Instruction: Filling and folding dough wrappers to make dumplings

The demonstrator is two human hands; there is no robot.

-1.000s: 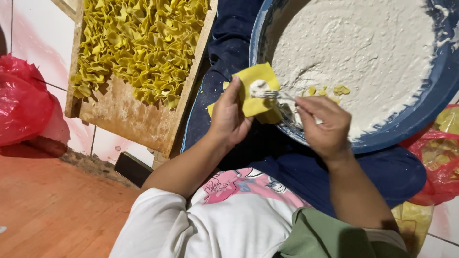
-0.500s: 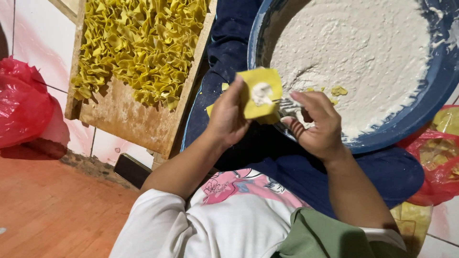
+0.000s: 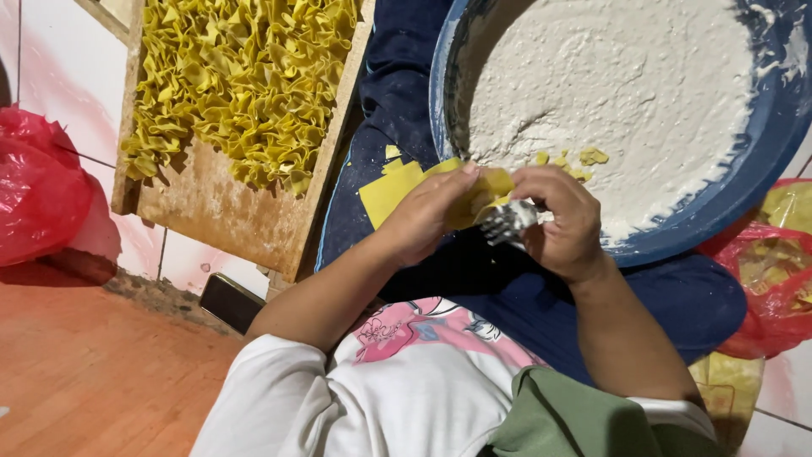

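Head view, only view: left hand closed around a thin yellow dough wrapper, fingers pinching its folded top; a flat corner of more wrapper sheet sticks out to the left of the hand, looks like a small stack, can't tell how many. Right hand gripping a metal fork, tines pointing left and touching the wrapper's lower edge. Both hands meet over the person's lap, dark blue trousers underneath, just beside the near rim of a big blue basin. Basin holds a wide mass of white filling paste, with a few yellow scraps on it near the hands. Upper left: wooden tray on the tiled floor, packed with folded yellow dumplings, lower part of tray bare. Red plastic bag at far left, another red bag with yellowish stuff at right edge. Judgement on handling: wrapper is very light, soft, limp, probably tears easily and sticks once paste is on it, so best held by dry edges and corners with fingertips, light pinch, no pulling. Fork is stiff and light, held by the handle; handle itself hidden in the fist.
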